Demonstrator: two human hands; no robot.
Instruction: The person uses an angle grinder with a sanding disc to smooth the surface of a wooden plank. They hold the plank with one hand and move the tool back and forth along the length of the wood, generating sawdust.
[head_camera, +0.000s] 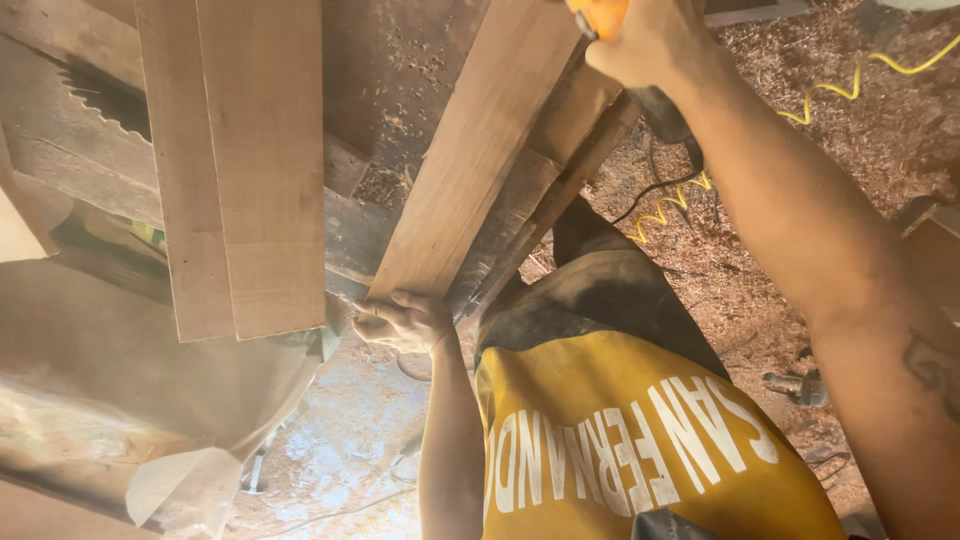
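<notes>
My left hand (405, 322) is curled closed over the near end of the plank (480, 150), fingers wrapped round its bottom edge where it overhangs the near edge of the workbench (390, 90). My right hand (640, 40) is up at the top of the view, clenched on an orange-bodied power tool (598, 14) — only a sliver of the tool shows, so I cannot tell what sort it is or where its working face sits.

What matters here is the plank's long axis. It runs away from me on a slant, from my left hand at the near end up and to the right toward my right hand at the far end. So the two grips sit at opposite ends of the same board — left hand nearer my body and pinning the end, right hand well apart from it, at or just above the far stretch. Whether the tool touches the wood there I cannot tell.

A dark cable (660, 180) and a coiled yellow cord (830, 95) trail from below my right forearm over the sawdust-covered floor (850, 150). To the left, a wider pair of boards (240, 170) lies on the bench, apart from my plank, their near ends also overhanging the near edge. A toothed saw blade (100, 100) shows near the far-left corner of the bench.
</notes>
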